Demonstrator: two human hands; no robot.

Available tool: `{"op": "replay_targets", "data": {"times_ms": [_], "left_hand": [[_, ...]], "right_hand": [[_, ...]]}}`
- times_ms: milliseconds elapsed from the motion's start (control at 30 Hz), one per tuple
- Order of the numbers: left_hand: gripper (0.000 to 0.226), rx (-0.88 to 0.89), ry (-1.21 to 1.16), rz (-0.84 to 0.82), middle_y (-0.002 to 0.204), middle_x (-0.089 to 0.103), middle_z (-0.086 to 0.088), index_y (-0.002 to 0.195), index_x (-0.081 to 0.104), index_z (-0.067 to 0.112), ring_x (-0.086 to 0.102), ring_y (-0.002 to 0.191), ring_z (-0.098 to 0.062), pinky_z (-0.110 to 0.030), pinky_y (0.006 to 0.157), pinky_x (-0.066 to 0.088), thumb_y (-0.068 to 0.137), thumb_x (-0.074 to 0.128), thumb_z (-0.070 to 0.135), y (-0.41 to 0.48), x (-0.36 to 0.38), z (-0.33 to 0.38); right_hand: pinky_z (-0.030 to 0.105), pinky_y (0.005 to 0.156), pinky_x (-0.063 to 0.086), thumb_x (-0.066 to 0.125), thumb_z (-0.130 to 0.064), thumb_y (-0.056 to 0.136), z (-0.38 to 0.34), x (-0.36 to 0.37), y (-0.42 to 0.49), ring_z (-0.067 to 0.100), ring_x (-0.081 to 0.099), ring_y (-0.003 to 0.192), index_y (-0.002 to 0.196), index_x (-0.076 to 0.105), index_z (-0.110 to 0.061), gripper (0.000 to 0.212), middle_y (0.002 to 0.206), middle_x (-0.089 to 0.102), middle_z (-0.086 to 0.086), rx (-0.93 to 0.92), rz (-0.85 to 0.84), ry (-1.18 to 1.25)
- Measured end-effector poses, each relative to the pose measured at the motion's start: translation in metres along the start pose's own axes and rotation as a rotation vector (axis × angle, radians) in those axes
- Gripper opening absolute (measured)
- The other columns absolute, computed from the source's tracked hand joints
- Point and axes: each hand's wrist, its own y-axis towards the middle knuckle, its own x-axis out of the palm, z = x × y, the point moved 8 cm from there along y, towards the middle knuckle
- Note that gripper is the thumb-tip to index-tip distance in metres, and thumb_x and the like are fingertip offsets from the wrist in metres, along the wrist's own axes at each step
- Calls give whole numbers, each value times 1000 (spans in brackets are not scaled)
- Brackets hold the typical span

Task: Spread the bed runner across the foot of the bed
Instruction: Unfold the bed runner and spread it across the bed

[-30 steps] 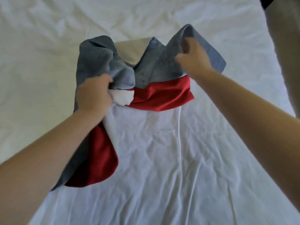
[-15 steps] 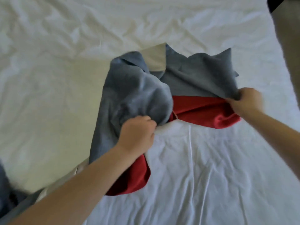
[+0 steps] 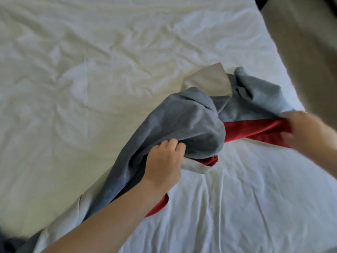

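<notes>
The bunched grey-and-red fabric bed runner stretches left-to-right between both hands: left hand grips its middle, right hand pinches its end.

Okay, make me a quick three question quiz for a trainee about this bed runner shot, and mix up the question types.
1. True or false: the bed runner lies flat and fully spread on the white sheet.
2. Which hand grips the big grey bunch in mid-picture? A) left hand B) right hand C) neither
3. Fill in: besides grey and beige, the runner shows ___ fabric.
Key: 1 false; 2 A; 3 red.
</notes>
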Motion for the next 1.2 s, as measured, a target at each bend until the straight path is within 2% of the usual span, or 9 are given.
{"op": "replay_targets", "data": {"times_ms": [100, 200, 333, 433, 700, 833, 967, 1133, 1200], "left_hand": [[27, 276, -39, 36, 84, 56, -3, 88, 60, 14, 52, 72, -23, -34, 62, 44, 66, 53, 1, -5, 8, 56], [24, 391, -36, -59, 79, 54, -3, 82, 56, 15, 49, 70, -23, -31, 57, 42, 62, 52, 2, 0, 40, 105], [34, 174, 44, -123, 108, 60, -5, 104, 59, 17, 60, 90, -23, -32, 71, 53, 72, 56, 9, 42, 84, 124], [36, 56, 177, -98, 120, 57, -3, 118, 54, 18, 60, 102, -22, -30, 80, 52, 83, 48, 12, 79, 98, 123], [22, -59, 410, -12, 97, 56, 3, 96, 53, 24, 58, 91, -18, -27, 66, 44, 78, 52, 10, 127, 96, 121], [14, 97, 493, -34, 71, 61, 6, 73, 60, 25, 61, 75, -15, -26, 57, 44, 66, 64, 13, 138, 93, 162], [12, 341, 395, -68, 51, 58, 1, 53, 60, 18, 59, 61, -21, -26, 56, 42, 51, 70, 12, 137, 99, 236], [19, 569, 274, -313, 52, 61, 4, 52, 62, 17, 60, 61, -16, -20, 53, 41, 44, 76, 26, 94, 135, 309], [16, 613, 274, -372, 68, 67, 1, 67, 67, 17, 62, 75, -18, -24, 60, 40, 58, 73, 29, 78, 147, 318]], "right_hand": [[34, 77, 52, 56, -22, 80, -55, 34, -25, 19, 55, 112, 128, 50, -36, 50, 126, 55, -7, -262, -109, -181], [33, 74, 51, 54, -20, 84, -68, 63, -24, 18, 54, 113, 134, 41, -33, 54, 128, 51, -7, -253, -161, -128], [32, 59, 47, 57, -12, 82, -66, 81, 3, 22, 57, 101, 120, 49, -24, 40, 109, 53, -2, -209, -94, -57], [31, 54, 36, 54, -6, 83, -56, 92, 18, 26, 59, 95, 112, 51, -17, 31, 104, 55, 3, -254, -54, -136], [31, 48, 32, 56, -1, 83, 20, 97, 35, 32, 63, 79, 89, 62, -10, 12, 90, 60, 9, -395, 104, -80], [32, 45, 43, 67, 6, 67, 90, 87, 25, 33, 61, 66, 70, 61, -5, 13, 72, 58, 13, -390, 197, -26], [33, 45, 46, 68, 9, 64, 158, 88, 7, 33, 60, 66, 63, 60, -7, 18, 66, 57, 10, -282, 187, -56], [34, 41, 45, 73, 13, 52, 214, 120, -47, 32, 60, 59, 55, 60, -10, 27, 59, 56, 8, -214, 56, -93], [36, 47, 49, 70, 5, 61, 217, 146, -71, 29, 63, 69, 63, 65, -15, 21, 67, 61, 3, -207, -73, -121]]}}
